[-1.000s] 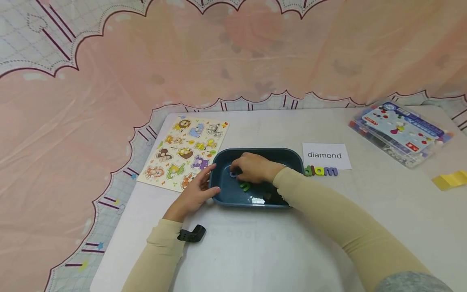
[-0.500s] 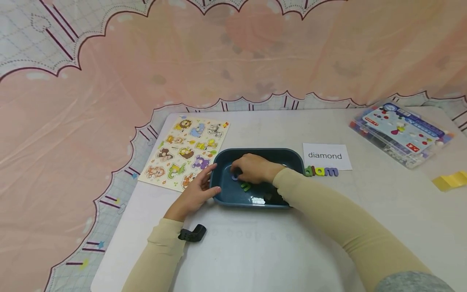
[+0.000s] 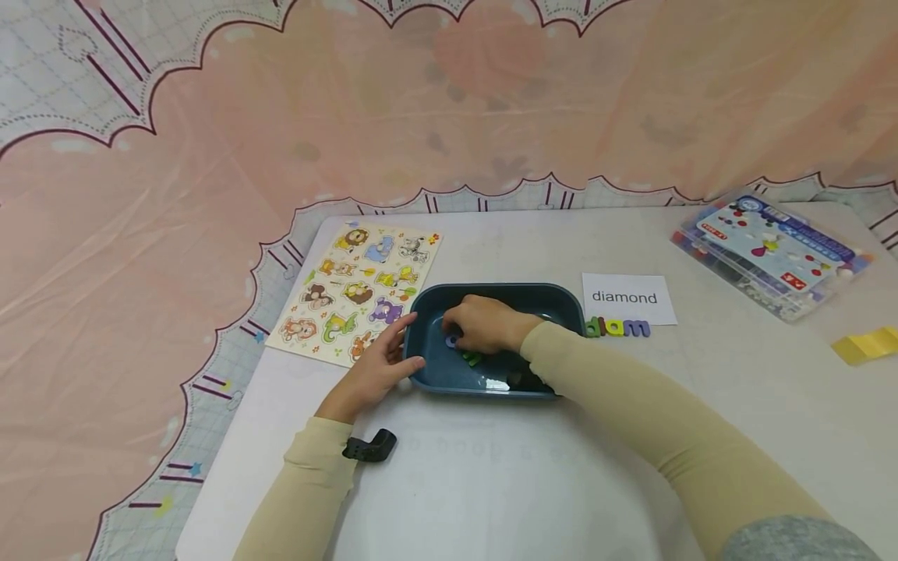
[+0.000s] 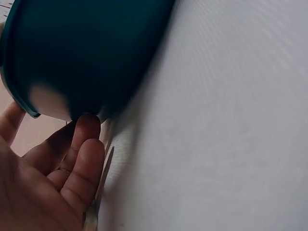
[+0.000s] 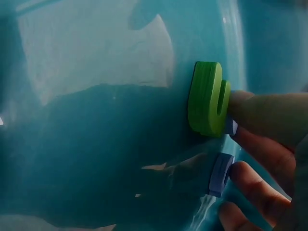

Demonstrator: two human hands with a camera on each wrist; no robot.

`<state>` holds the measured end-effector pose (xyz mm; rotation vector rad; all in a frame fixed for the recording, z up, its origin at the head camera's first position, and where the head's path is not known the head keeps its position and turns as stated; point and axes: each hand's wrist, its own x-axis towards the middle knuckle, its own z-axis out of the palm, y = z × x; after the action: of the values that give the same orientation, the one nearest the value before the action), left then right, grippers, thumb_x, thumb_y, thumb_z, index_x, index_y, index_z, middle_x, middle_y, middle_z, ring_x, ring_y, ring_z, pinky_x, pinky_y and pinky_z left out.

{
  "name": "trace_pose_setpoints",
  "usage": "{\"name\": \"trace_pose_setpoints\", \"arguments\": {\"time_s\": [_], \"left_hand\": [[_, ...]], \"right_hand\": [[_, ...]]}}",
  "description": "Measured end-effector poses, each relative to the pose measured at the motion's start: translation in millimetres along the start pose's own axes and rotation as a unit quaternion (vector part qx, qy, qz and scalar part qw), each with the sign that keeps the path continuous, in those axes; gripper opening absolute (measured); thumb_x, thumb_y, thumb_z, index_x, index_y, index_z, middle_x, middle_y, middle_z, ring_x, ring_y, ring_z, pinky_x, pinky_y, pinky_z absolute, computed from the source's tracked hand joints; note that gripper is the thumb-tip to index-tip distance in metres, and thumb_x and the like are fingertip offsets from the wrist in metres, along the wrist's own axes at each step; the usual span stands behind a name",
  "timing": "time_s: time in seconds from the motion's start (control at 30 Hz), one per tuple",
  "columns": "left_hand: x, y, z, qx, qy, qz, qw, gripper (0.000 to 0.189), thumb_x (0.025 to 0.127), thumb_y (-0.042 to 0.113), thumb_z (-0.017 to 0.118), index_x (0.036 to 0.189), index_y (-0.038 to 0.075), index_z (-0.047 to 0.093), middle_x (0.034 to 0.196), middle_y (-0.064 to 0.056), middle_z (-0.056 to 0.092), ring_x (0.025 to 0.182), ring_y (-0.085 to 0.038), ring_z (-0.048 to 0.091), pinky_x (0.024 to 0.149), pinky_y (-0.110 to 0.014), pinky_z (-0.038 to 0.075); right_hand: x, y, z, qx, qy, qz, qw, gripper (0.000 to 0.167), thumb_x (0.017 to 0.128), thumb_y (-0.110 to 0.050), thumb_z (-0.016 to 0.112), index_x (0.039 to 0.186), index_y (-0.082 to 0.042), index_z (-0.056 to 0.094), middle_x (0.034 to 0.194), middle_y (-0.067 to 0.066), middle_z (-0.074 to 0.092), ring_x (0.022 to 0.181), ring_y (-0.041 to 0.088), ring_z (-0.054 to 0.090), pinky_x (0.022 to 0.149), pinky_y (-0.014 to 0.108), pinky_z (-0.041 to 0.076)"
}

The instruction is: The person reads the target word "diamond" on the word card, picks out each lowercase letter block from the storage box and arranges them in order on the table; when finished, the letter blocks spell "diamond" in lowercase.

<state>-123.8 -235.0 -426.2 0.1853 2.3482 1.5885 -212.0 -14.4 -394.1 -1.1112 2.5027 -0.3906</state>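
My left hand [image 3: 379, 365] holds the left end of the dark blue tray [image 3: 561, 293], its thumb at the rim. In the left wrist view, its curled fingers [image 4: 86, 159] touch the tray's outside. My right hand [image 3: 491, 323] reaches down inside the tray. In the right wrist view, its thumb and forefinger pinch a small purple letter [image 5: 231, 126], mostly hidden behind a green letter [image 5: 206, 103] shaped like an n or u. Another finger touches a second purple piece [image 5: 220, 175], whose shape is unclear. From the head, a bluish round letter [image 3: 451, 341] shows under the fingertips.
Right of the tray lies a white card [image 3: 631, 288] printed "diamond", with coloured letters [image 3: 617, 328] along its lower edge. An animal picture board [image 3: 330, 292] lies left. A clear plastic case [image 3: 772, 257] and a yellow strip [image 3: 866, 345] are at the right.
Hardly anything differs. The right fingers shift very slightly over the letters in the tray, covering a little more of the green one, while the left hand stays at the tray's left end.
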Motion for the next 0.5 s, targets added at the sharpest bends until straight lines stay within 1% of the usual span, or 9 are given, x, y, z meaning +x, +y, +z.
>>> {"name": "trace_pose_setpoints", "arguments": {"time_s": [0.1,0.23,0.33,0.5], "left_hand": [[0.3,0.2,-0.3,0.002,0.001,-0.001,1.0000,0.076,0.096,0.019,0.068,0.159,0.020,0.025,0.156,-0.023,0.035,0.135,-0.039,0.045,0.108,-0.053,0.037],[0.6,0.0,-0.6,0.004,0.001,-0.001,1.0000,0.076,0.097,0.016,0.067,0.160,0.019,0.025,0.155,-0.024,0.035,0.134,-0.039,0.045,0.108,-0.053,0.038],[0.5,-0.5,-0.7,0.005,0.000,-0.001,1.0000,0.075,0.097,0.015,0.067,0.159,0.018,0.025,0.155,-0.024,0.036,0.134,-0.039,0.046,0.108,-0.053,0.038],[0.3,0.2,0.0,0.003,-0.001,0.001,1.0000,0.075,0.097,0.016,0.067,0.159,0.017,0.025,0.154,-0.024,0.038,0.132,-0.039,0.047,0.107,-0.053,0.038]], "right_hand": [[0.3,-0.1,0.2,-0.005,-0.001,0.002,1.0000,0.031,0.097,-0.022,0.068,0.127,-0.014,0.069,0.122,0.006,0.065,0.117,0.023,0.054,0.103,0.041,0.044],[0.8,-0.2,-0.3,-0.008,-0.005,-0.001,1.0000,0.031,0.097,-0.022,0.068,0.127,-0.014,0.069,0.124,0.005,0.065,0.119,0.023,0.054,0.104,0.042,0.043],[1.1,0.0,-0.4,-0.008,-0.010,-0.005,0.9999,0.031,0.098,-0.023,0.067,0.127,-0.014,0.069,0.124,0.004,0.066,0.115,0.020,0.057,0.104,0.040,0.044],[-0.2,0.5,-2.7,0.001,-0.016,-0.012,0.9998,0.030,0.098,-0.022,0.066,0.127,-0.014,0.069,0.121,0.002,0.068,0.099,0.015,0.060,0.099,0.036,0.048]]}}
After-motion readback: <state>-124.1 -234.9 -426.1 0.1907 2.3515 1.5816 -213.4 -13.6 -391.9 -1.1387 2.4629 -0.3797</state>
